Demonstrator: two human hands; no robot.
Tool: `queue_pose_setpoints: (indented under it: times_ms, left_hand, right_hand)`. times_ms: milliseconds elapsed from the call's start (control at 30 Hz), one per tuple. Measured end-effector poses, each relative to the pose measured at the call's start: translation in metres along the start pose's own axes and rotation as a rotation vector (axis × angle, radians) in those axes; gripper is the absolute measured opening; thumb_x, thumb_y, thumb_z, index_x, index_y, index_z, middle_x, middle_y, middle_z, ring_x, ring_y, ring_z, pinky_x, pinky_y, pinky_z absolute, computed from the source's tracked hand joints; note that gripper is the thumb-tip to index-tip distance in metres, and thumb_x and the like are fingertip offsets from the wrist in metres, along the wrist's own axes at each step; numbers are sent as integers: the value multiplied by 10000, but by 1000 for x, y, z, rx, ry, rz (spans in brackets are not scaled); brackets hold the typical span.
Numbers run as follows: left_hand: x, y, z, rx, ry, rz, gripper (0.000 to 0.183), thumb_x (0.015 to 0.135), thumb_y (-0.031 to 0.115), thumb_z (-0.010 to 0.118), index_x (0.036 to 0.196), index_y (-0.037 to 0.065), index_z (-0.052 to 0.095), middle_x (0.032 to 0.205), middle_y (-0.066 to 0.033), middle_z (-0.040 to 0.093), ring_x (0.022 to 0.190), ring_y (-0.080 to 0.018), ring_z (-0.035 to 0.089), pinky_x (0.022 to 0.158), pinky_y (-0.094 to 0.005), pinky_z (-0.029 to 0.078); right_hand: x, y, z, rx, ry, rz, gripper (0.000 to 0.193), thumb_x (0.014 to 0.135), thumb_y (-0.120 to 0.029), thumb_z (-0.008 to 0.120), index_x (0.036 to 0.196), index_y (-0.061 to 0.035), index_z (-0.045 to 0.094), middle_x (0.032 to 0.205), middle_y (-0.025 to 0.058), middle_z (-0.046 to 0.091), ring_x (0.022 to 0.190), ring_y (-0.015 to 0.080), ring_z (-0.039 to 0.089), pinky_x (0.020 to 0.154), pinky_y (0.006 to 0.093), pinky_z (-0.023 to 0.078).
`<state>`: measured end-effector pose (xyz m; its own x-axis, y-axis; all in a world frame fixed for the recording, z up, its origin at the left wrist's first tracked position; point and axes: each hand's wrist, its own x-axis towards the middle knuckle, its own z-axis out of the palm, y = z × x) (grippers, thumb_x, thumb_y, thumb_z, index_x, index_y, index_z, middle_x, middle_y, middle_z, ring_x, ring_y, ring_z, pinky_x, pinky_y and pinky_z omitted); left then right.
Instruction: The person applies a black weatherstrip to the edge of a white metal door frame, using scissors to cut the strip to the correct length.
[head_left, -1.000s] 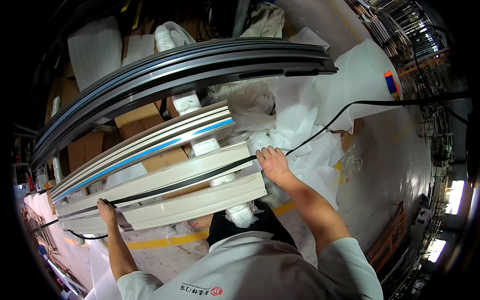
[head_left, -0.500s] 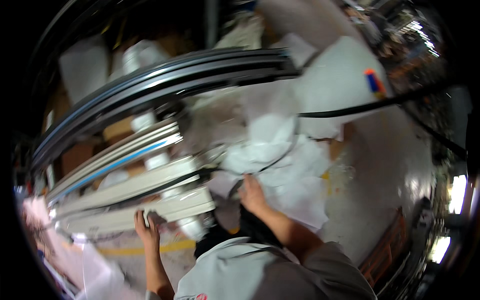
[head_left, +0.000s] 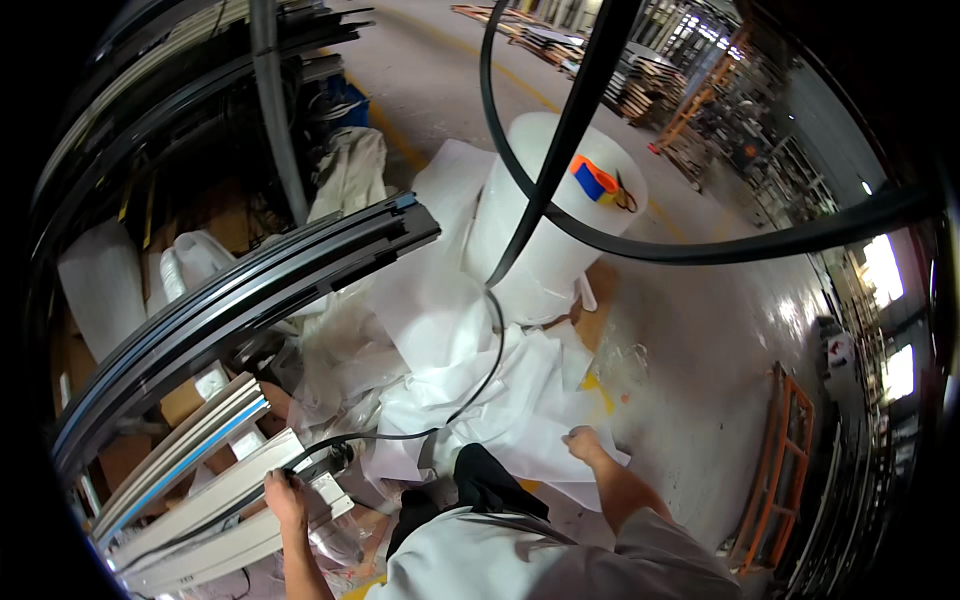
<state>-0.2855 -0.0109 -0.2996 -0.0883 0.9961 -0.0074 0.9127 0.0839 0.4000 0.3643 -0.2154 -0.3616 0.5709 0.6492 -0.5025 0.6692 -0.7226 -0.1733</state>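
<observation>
My left hand is at the lower left, its fingers closed around a long black flexible strip over a cream-coloured profile. From there the strip trails right across white foam sheeting, then rises in big loops close in front of me. My right hand hangs above the edge of the sheeting, fingers curled in, with nothing seen in it. Another cream profile lies beside the first, nearer me. Beyond them is a profile with a blue stripe.
Dark metal profiles stretch across the left, their ends jutting toward the middle. A large white foam roll stands ahead, with an orange-and-blue object and scissors on top. An orange frame is at the right.
My view has turned and steadied. My right hand has swung right, away from the strip's middle and the profile ends. My left hand, earlier by the near profile, now grips the strip.
</observation>
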Motion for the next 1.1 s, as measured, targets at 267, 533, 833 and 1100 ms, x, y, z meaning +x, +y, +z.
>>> queue_pose_setpoints:
  times_ms: [267, 533, 833, 1100]
  left_hand:
    - [-23, -2, 0, 46, 90, -144, 302, 784, 50, 584, 1080, 6, 616, 1037, -257, 615, 920, -470, 586, 797, -525, 497]
    - [-110, 122, 26, -177, 361, -315, 242, 814, 65, 606, 1042, -12, 636, 982, -239, 608, 939, -449, 582, 817, -491, 481]
    - [-240, 150, 84, -287, 404, -590, 198, 804, 3, 560, 960, -68, 659, 888, -258, 638, 861, -393, 640, 799, -414, 507]
    - [-240, 172, 57, -428, 413, -528, 201, 833, -11, 604, 1031, -27, 636, 970, -176, 656, 926, -329, 643, 857, -383, 512]
  right_hand:
    - [178, -51, -187, 155, 474, -190, 433, 894, -334, 632, 1091, 49, 678, 1120, 299, 669, 1074, 428, 639, 940, 477, 491]
    - [416, -58, -387, 162, 1070, -472, 490, 973, -95, 532, 1432, 48, 439, 1336, 282, 528, 1206, 430, 529, 1064, 478, 407]
    - [414, -115, -414, -22, 893, -80, 290, 969, -137, 523, 1187, 21, 631, 1175, 248, 656, 1041, 425, 643, 995, 505, 478]
    - [485, -101, -440, -464, 663, -312, 312, 976, -174, 508, 1171, 32, 638, 1175, 250, 655, 1025, 437, 641, 983, 527, 480]
